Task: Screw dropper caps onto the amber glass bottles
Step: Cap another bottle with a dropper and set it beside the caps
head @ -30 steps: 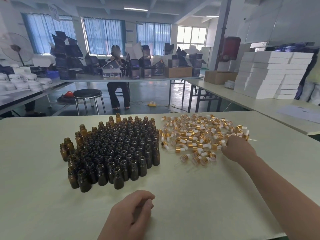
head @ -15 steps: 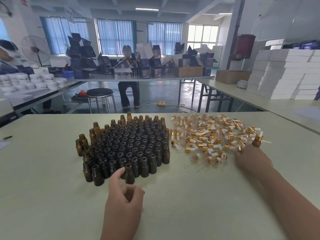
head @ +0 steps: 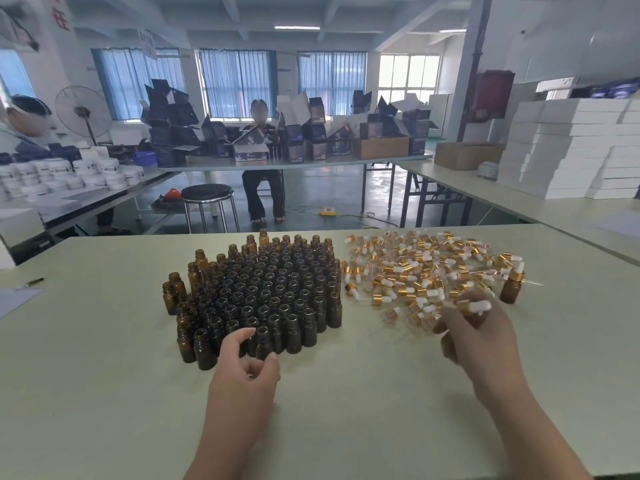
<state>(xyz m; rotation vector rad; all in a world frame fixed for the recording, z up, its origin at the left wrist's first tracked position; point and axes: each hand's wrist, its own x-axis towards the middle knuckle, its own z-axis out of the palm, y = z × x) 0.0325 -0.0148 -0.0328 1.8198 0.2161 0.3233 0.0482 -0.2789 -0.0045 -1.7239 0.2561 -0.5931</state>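
Several open amber glass bottles (head: pixel 263 285) stand packed together at the middle of the pale table (head: pixel 346 410). My left hand (head: pixel 242 370) is at their front row, index finger and thumb curled round one amber bottle (head: pixel 262 341). To the right lies a loose pile of gold dropper caps (head: pixel 415 268) with white bulbs. At the pile's near edge, my right hand (head: pixel 479 341) pinches one dropper cap (head: pixel 474 306) at its fingertips. One capped bottle (head: pixel 512 287) stands upright just right of the pile.
A pen (head: pixel 31 283) and a sheet of paper (head: pixel 14 301) lie at the table's left edge. Behind the table stand a stool (head: pixel 207 195), a seated person (head: pixel 261 168) and a side table with stacked white boxes (head: pixel 568 150).
My left hand has reached forward from the bare table to the front row of bottles. My right hand has drawn back from the pile with a cap in its fingertips.
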